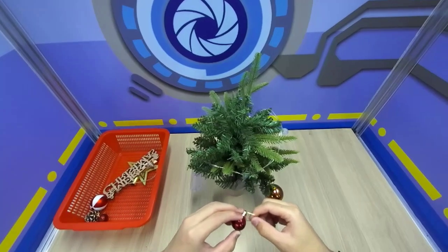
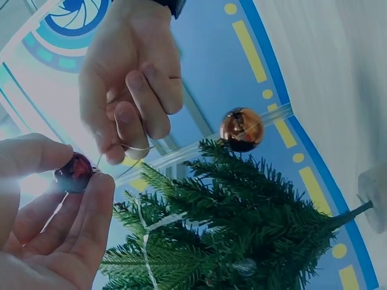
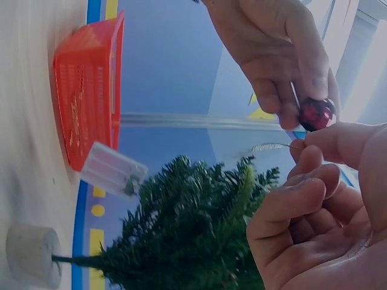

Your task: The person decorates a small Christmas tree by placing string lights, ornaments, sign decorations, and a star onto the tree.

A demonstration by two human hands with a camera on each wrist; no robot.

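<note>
A small shiny red bauble (image 1: 239, 224) is pinched between the thumb and fingers of my left hand (image 1: 204, 224), in front of the tree. My right hand (image 1: 287, 222) pinches the thin hanging string (image 3: 272, 145) at the bauble's cap, so both hands meet there. Behind them stands a small green artificial Christmas tree (image 1: 234, 143) on a pale round base (image 3: 30, 257). One copper-coloured bauble (image 2: 242, 129) hangs at the tree's lower right, just beyond my right hand in the head view.
On the left sits a red plastic basket (image 1: 154, 210) with a wooden lettered sign (image 1: 131, 173), a gold star (image 1: 142, 176), a red-and-white bauble (image 1: 99, 202) and a pine cone (image 1: 92, 216). A clear plastic box (image 3: 113, 169) is beside the tree. Printed panels (image 1: 70, 87) enclose the table.
</note>
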